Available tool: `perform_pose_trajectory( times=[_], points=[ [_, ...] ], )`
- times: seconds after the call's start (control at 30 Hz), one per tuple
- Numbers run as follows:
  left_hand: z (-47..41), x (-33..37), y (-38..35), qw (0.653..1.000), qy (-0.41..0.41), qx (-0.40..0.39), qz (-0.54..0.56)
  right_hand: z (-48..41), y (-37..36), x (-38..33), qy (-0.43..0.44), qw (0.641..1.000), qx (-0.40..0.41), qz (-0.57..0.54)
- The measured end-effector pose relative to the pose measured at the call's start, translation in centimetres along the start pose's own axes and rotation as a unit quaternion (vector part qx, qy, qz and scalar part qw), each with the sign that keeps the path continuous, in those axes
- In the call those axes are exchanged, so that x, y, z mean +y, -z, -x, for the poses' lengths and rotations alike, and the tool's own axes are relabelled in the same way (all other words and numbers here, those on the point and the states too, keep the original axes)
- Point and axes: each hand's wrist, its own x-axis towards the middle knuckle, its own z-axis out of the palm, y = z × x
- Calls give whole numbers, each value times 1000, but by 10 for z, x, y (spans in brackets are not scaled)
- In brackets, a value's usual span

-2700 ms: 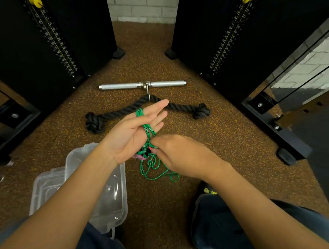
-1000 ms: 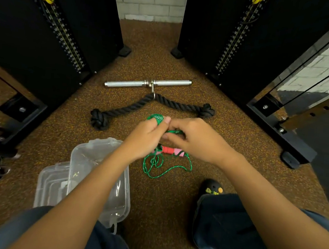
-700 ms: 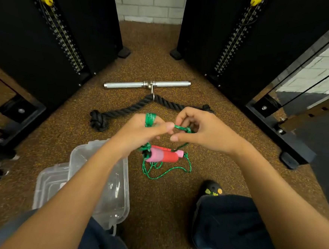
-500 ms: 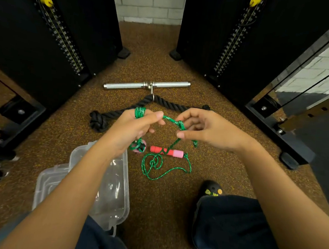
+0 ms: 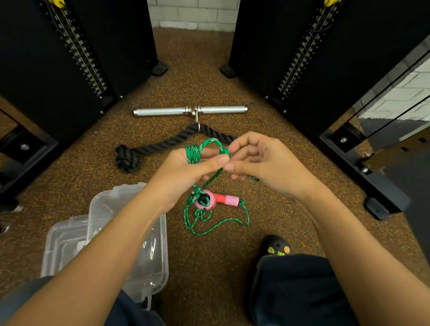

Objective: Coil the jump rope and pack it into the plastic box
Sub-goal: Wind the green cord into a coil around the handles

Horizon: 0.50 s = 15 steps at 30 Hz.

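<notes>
**Next wrap hangs on the short arch between the two hands**

The rope (image 5: 193, 154) is wound in several turns round the left hand (image 5: 179, 178). Its fingers are curled and its thumb presses the strands down. From that coil a green arch rises and comes down into the right hand (image 5: 267, 166), whose thumb and forefinger pinch it; a short length shows again beyond the right palm. The two thumbs lie almost tip to tip, so the arch stands narrow and runs left to right, across the turns on the left hand, which run away from the person and back.

The unwound part lies below the hands and nearer the person. It drops from the heel of the left hand to the handles (image 5: 225, 199), then loops loosely on the floor (image 5: 226, 278). One handle lies flat, and the other shows its end just below the left wrist. I judge that the right hand is the one to carry the next turn over the left fingers (image 5: 209, 152), drawing slack up from the floor.

The box (image 5: 164, 238) sits open at lower left, partly under the left forearm and nearer that hand, with nothing visible inside it. Its lid (image 5: 60, 243) lies beside it.

Half a second ago the hands were apart and the arch was wide and low; now they have closed together and it stands taller. Earlier the left palm was flat, and now it is curled. The floor loops and the box have not shifted.
</notes>
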Motion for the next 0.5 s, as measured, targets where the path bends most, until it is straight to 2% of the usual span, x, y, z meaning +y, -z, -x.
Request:
perform_pose_trajectory(
  times=[0.1,0.3,0.5],
  points=[
    [2,4,0,999,8,-11,29,2,3,-4,-14,999,-33,-19],
    [9,17,1,1000,-2,-22,-2,3,13,-3,-54,990,-71,-106],
    [10,17,3,997,6,-59,44,0,14,2,-18,996,-11,-84]
  ],
)
